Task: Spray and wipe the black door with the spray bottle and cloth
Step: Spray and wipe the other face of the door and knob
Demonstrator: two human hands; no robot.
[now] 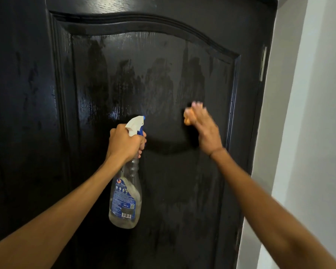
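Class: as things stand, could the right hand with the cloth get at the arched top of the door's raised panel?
Probably yes: the right hand presses the orange cloth on the panel, and nothing lies between it and the arched top.

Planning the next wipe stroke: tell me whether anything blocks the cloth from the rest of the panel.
Nothing visible does. The right hand presses the cloth on the door; the spray bottle hangs left of it.
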